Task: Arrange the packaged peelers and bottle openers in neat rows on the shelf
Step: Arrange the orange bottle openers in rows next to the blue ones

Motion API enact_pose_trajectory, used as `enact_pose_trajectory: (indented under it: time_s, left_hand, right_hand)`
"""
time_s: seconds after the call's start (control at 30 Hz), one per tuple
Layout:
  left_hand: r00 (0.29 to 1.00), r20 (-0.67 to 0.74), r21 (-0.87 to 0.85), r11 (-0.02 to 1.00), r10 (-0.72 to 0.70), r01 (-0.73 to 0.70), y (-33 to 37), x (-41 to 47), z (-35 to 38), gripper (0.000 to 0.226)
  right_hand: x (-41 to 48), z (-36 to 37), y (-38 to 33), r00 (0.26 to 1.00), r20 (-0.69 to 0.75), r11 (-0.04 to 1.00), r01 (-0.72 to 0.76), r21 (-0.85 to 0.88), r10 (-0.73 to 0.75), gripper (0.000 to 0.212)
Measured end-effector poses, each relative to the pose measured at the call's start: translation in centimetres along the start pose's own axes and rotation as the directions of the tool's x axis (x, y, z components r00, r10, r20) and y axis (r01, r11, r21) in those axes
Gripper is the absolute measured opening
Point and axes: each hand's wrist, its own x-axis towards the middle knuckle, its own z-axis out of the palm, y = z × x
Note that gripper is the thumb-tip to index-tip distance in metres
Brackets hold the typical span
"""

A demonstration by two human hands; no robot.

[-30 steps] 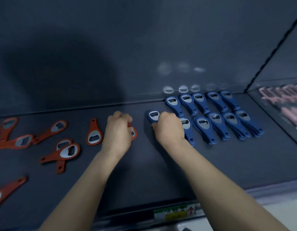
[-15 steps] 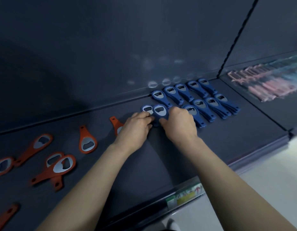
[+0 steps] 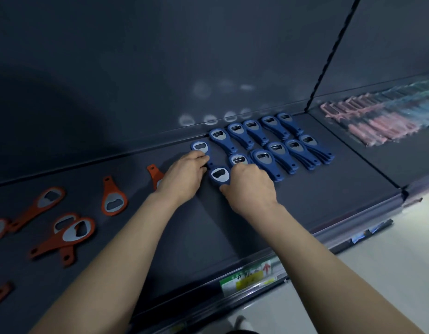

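Orange openers lie scattered left. By the shelf's back edge the left hand pinches a blue opener. The right hand grips a second opener beside the blue rows, with bare shelf toward the front lip.

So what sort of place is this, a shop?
Probably a shop, mid-restocking: a long dark shelf with what looks like a price label on its front edge, identical blue bottle openers set in rows, and orange bottle openers loose to the left.
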Motion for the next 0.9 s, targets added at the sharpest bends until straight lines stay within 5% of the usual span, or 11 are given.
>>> enact_pose_trajectory:
  time_s: [0.23, 0.37, 0.53, 0.73, 0.9]
  left_hand:
    - [0.998, -0.064, 0.01, 1.0, 0.004, -0.004, -0.9, 0.0, -0.8, 0.041]
    - [0.991, 0.123, 0.002, 0.998, -0.056, 0.056, -1.7, 0.7, -1.2, 0.045]
    - [0.998, -0.018, 0.007, 0.998, -0.065, 0.065, -2.4, 0.8, -1.6, 0.033]
    - [0.998, -0.018, -0.155, 0.986, -0.058, 0.055, -1.8, 1.9, -1.3, 0.03]
    - [1.0, 0.003, -0.081, 0.996, -0.026, 0.026, -1.6, 3.4, -0.7, 0.034]
  right_hand:
    - [0.0, -0.1, 0.2, 0.998, 0.052, 0.994, 0.052, -0.097, -0.047, 0.02]
    - [0.1, 0.0, 0.0, 0.992, 0.08, 0.985, 0.108, -0.137, -0.098, 0.022]
    - [0.1, -0.1, -0.2, 0.987, 0.09, 0.976, 0.149, -0.159, -0.136, 0.022]
    - [0.3, -0.1, 0.0, 0.988, 0.123, 0.984, 0.108, -0.141, -0.091, 0.021]
    - [0.4, 0.0, 0.1, 0.992, 0.103, 0.991, 0.079, -0.105, -0.068, 0.015]
